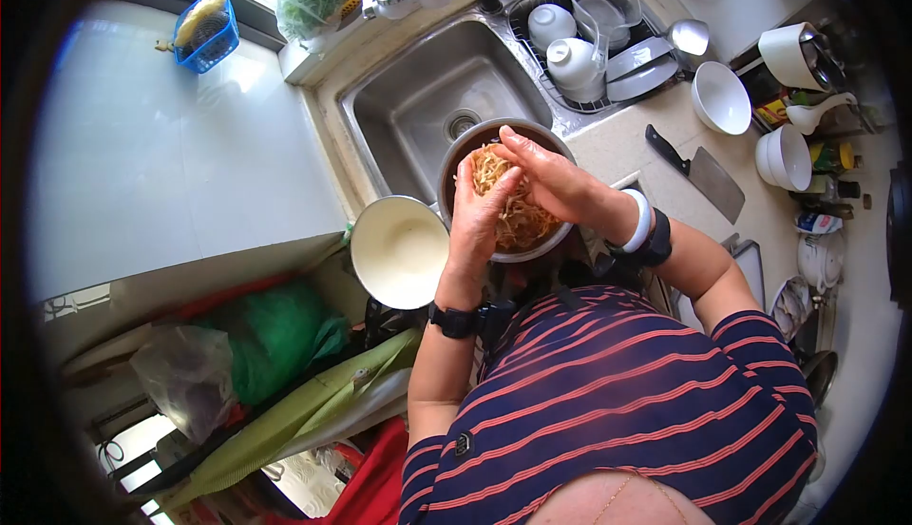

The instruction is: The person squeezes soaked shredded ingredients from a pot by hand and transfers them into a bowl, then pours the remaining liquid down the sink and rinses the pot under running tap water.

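Note:
A round metal pot (pixel 446 178) is in front of my body at the sink's near edge, with pale brown shredded strands (pixel 524 229) inside, perhaps a shredded vegetable. My left hand (pixel 478 211) and my right hand (pixel 553 181) are cupped around a clump of these strands (pixel 489 166) above the pot. The fingers of both hands look wet and curve toward each other, with the clump showing between them. Beside the pot, on the left, is a cream-coloured bowl (pixel 399 251) with nothing visible in it.
Beyond the pot lies the steel sink (pixel 418 78). A dish rack (pixel 532 55) holds white bowls and a clear container. On the right counter are a cleaver (pixel 711 178), white bowls (pixel 721 97) and several bottles. A blue basket (pixel 207 36) sits at the left.

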`<state>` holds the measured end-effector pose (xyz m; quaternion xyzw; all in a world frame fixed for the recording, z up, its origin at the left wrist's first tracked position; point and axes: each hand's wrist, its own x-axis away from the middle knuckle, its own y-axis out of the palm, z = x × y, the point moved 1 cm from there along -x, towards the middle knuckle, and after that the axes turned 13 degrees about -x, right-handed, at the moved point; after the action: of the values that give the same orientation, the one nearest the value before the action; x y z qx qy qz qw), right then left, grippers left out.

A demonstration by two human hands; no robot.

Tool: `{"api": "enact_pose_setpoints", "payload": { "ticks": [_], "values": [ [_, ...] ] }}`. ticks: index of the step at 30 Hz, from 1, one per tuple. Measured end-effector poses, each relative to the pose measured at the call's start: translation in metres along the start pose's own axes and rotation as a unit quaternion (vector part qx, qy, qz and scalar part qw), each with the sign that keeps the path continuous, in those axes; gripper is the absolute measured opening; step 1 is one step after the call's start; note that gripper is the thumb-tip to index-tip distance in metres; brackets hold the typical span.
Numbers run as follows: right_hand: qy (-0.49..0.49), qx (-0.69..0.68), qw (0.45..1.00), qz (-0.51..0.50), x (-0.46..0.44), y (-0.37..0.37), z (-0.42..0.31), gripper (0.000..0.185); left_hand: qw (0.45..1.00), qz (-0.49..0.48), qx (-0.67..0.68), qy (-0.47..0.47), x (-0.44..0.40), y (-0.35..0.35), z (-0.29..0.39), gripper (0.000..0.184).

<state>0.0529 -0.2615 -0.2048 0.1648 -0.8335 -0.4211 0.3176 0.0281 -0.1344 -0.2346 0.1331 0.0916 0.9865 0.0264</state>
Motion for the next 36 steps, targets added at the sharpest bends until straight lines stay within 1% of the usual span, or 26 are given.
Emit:
{"api": "enact_pose_setpoints", "payload": {
  "ticks": [1, 3, 4, 6, 7, 9, 10, 12, 13, 15, 16, 19, 20, 21, 22, 23, 24, 25, 27, 28, 29, 31, 32, 33, 35, 36],
  "values": [
    [-0.001, 0.000, 1.000, -0.001, 0.001, 0.001, 0.000, 0.059, 1.000, 0.000, -0.001, 0.001, 0.000, 0.001, -0.001, 0.052],
    [-0.004, 0.022, 0.999, -0.034, 0.002, 0.003, 0.001, 0.063, 0.997, 0.042, -0.067, 0.016, 0.001, 0.002, -0.003, 0.053],
    [-0.006, 0.022, 0.999, -0.036, 0.003, 0.003, 0.001, 0.063, 0.997, 0.042, -0.069, 0.018, 0.003, 0.004, -0.002, 0.053],
    [0.025, -0.035, 0.998, -0.052, 0.004, 0.003, 0.001, 0.058, 1.000, 0.030, -0.002, 0.009, 0.005, 0.006, 0.000, 0.052],
    [0.024, -0.035, 0.998, -0.054, 0.010, 0.009, -0.001, 0.058, 0.999, 0.030, -0.003, 0.011, 0.004, 0.006, 0.000, 0.052],
    [0.018, -0.005, 1.000, 0.020, 0.024, 0.023, -0.010, 0.058, 0.999, 0.024, 0.026, 0.009, 0.002, 0.005, -0.003, 0.047],
    [0.017, -0.006, 1.000, 0.019, 0.023, 0.019, -0.009, 0.058, 0.999, 0.023, 0.024, 0.010, 0.001, 0.003, -0.005, 0.047],
    [0.018, 0.031, 0.998, -0.048, 0.017, 0.009, -0.006, 0.064, 0.997, 0.007, 0.078, 0.008, -0.003, -0.004, -0.011, 0.040],
    [0.015, 0.030, 0.998, -0.049, 0.016, 0.007, -0.004, 0.064, 0.997, 0.005, 0.076, 0.009, -0.004, -0.006, -0.013, 0.040],
    [0.000, 0.028, 0.998, -0.049, 0.016, 0.004, -0.003, 0.057, 0.996, 0.007, 0.089, 0.019, -0.008, -0.011, -0.019, 0.035],
    [-0.004, 0.025, 0.998, -0.049, 0.016, 0.003, -0.003, 0.057, 0.996, 0.028, 0.082, 0.010, -0.010, -0.013, -0.019, 0.033],
    [-0.025, 0.161, 0.986, -0.015, 0.014, -0.006, -0.009, 0.042, 0.995, 0.032, 0.094, -0.011, -0.009, -0.019, -0.019, 0.031],
    [-0.044, 0.214, 0.976, 0.022, 0.007, -0.011, -0.007, 0.035, 0.995, 0.044, 0.085, -0.010, -0.008, -0.020, -0.019, 0.029],
    [-0.048, 0.209, 0.976, 0.023, 0.000, -0.022, -0.003, 0.035, 0.996, 0.040, 0.080, -0.012, -0.007, -0.023, -0.019, 0.029],
    [-0.163, 0.397, 0.903, 0.036, -0.007, -0.036, 0.000, 0.034, 0.996, 0.040, 0.073, -0.008, -0.006, -0.027, -0.019, 0.029],
    [-0.269, 0.563, 0.780, 0.049, -0.013, -0.049, 0.005, 0.034, 0.997, 0.040, 0.066, -0.004, -0.005, -0.030, -0.018, 0.029],
    [-0.284, 0.583, 0.759, 0.045, -0.020, -0.061, 0.013, 0.028, 0.997, 0.039, 0.070, -0.004, -0.004, -0.030, -0.014, 0.030],
    [-0.287, 0.579, 0.761, 0.049, -0.024, -0.070, 0.020, 0.028, 0.997, 0.035, 0.065, -0.006, -0.004, -0.032, -0.014, 0.030],
    [-0.230, 0.707, 0.668, 0.020, -0.031, -0.081, 0.031, 0.027, 0.997, 0.043, 0.069, -0.006, -0.005, -0.037, -0.013, 0.030],
    [-0.167, 0.736, 0.655, 0.028, -0.033, -0.083, 0.035, 0.027, 0.996, 0.037, 0.075, -0.006, -0.004, -0.038, -0.011, 0.030],
    [-0.170, 0.734, 0.657, 0.032, -0.035, -0.085, 0.037, 0.027, 0.997, 0.033, 0.071, -0.007, -0.004, -0.040, -0.010, 0.030],
    [-0.067, 0.804, 0.590, -0.031, -0.036, -0.084, 0.040, 0.027, 0.997, 0.036, 0.062, -0.013, -0.006, -0.043, -0.009, 0.031],
    [-0.050, 0.819, 0.571, -0.036, -0.033, -0.081, 0.039, 0.026, 0.998, 0.026, 0.063, -0.011, -0.006, -0.044, -0.008, 0.030],
    [-0.052, 0.817, 0.574, -0.034, -0.030, -0.076, 0.036, 0.026, 0.998, 0.024, 0.059, -0.012, -0.006, -0.045, -0.007, 0.030],
    [-0.089, 0.803, 0.588, 0.039, -0.024, -0.065, 0.027, 0.027, 0.997, 0.034, 0.071, -0.007, -0.005, -0.046, -0.003, 0.029],
    [-0.141, 0.782, 0.603, 0.068, -0.024, -0.063, 0.022, 0.027, 0.997, 0.016, 0.075, -0.004, -0.005, -0.047, -0.001, 0.028]
  ]
}}
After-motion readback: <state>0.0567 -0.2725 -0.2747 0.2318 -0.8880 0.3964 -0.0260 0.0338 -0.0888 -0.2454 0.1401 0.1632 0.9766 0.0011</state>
